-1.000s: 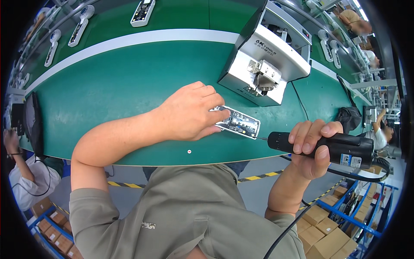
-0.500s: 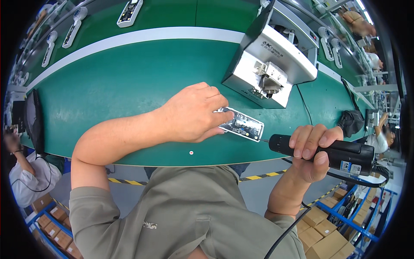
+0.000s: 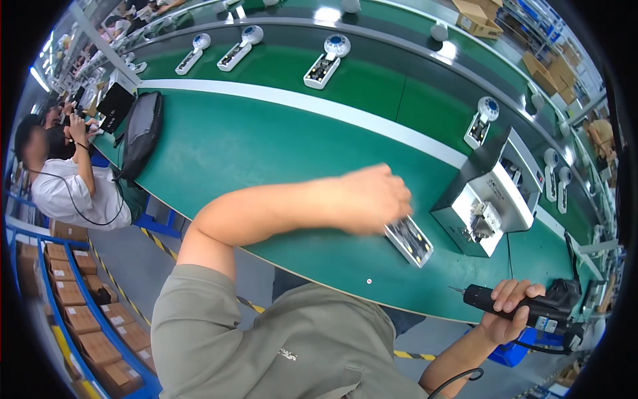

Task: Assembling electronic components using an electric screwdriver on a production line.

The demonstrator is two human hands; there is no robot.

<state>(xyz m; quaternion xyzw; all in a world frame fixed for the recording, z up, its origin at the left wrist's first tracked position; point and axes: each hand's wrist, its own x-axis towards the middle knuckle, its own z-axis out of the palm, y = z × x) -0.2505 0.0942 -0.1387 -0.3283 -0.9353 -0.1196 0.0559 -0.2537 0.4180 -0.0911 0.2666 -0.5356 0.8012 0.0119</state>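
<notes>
We note the left hand (image 3: 372, 198) resting with curled fingers on the near end of a flat, rectangular white part (image 3: 409, 241), which lies on the smooth green bench (image 3: 266, 153) beside a boxy white and grey machine (image 3: 495, 199). The right hand (image 3: 508, 307) grips a black, cylindrical electric screwdriver (image 3: 525, 307) near the bench's front edge, its thin bit pointing left.

The left hand (image 3: 369, 198) rests on a flat white plastic case (image 3: 409, 241) on the green table (image 3: 252, 159). The right hand (image 3: 506, 307) holds a black electric screwdriver (image 3: 525, 307).
</notes>
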